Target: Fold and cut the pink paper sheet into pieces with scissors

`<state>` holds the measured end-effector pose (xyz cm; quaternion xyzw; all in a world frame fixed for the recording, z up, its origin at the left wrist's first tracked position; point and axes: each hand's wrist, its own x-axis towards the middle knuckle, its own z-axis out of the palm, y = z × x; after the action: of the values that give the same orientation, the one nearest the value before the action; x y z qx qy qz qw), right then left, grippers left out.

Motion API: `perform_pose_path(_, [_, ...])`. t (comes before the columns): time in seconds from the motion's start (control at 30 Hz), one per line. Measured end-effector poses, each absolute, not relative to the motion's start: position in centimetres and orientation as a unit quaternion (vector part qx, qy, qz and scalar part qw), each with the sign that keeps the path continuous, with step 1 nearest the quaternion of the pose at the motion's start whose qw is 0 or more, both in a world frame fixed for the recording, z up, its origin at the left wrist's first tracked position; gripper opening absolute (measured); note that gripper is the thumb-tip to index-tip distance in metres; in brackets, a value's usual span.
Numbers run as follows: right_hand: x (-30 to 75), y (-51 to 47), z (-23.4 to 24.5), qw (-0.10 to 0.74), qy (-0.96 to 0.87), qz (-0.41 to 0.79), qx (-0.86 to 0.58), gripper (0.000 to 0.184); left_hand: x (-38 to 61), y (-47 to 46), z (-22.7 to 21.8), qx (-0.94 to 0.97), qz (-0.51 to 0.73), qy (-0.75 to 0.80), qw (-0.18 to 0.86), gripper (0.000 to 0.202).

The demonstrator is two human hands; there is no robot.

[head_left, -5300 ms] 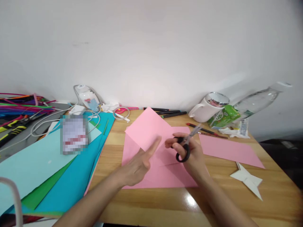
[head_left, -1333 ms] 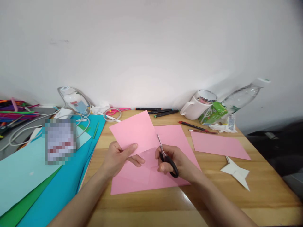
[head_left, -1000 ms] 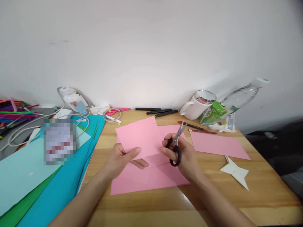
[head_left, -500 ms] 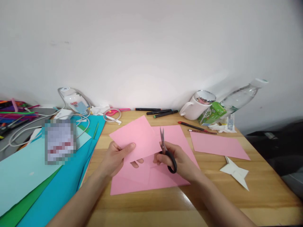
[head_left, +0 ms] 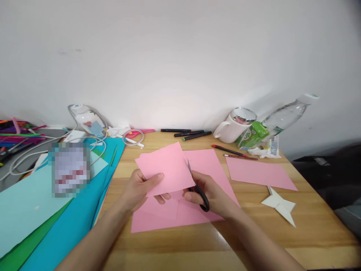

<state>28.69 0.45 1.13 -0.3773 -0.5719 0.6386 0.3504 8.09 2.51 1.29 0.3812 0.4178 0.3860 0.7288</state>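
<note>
A pink sheet of paper point(head_left: 167, 167) is pinched in my left hand point(head_left: 145, 190), thumb on top and fingers underneath. My right hand point(head_left: 207, 192) grips black-handled scissors point(head_left: 203, 199), its fingers around the handles. The scissor blades point away from me at the right edge of the held sheet, which partly hides them; whether they are biting into the paper I cannot tell. Below both hands, larger pink paper point(head_left: 208, 165) lies on the wooden table point(head_left: 169, 252).
To the right are a pink strip point(head_left: 259, 173), a white folded paper star point(head_left: 280, 205), a white mug point(head_left: 232, 128), a green carton point(head_left: 252, 135) and a tilted clear bottle point(head_left: 287, 114). Several markers point(head_left: 194, 134) lie by the wall. Blue paper point(head_left: 73, 229) and a blurred-out object point(head_left: 72, 169) are left.
The pink sheet in my left hand has shifted slightly right and down. The scissor blades, in full view before, now sit at its right edge and are partly covered by it.
</note>
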Motion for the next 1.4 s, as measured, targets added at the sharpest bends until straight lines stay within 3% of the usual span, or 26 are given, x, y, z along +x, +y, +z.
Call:
perform_pose_path(0.87, [28.3, 0.2, 1.2, 0.359, -0.534, 0.639, -0.421, 0.035, 8.1, 2.4, 1.2, 0.392, 0.377, 0.405, 0.735, 0.017])
perform_pose_path(1.03, [28.7, 0.3, 1.1, 0.458, -0.516, 0.556, -0.464, 0.022, 8.2, 2.4, 1.1, 0.392, 0.385, 0.407, 0.73, 0.016])
perform_pose_path(1.2, [28.9, 0.5, 0.9, 0.513, -0.489, 0.489, -0.508, 0.023, 8.4, 2.4, 0.6, 0.447, 0.356, 0.416, 0.707, 0.022])
perform_pose_path(1.4, [29.8, 2.1, 0.5, 0.644, -0.307, 0.464, -0.524, 0.027, 8.5, 3.4, 0.0, 0.369, 0.472, 0.471, 0.648, 0.027])
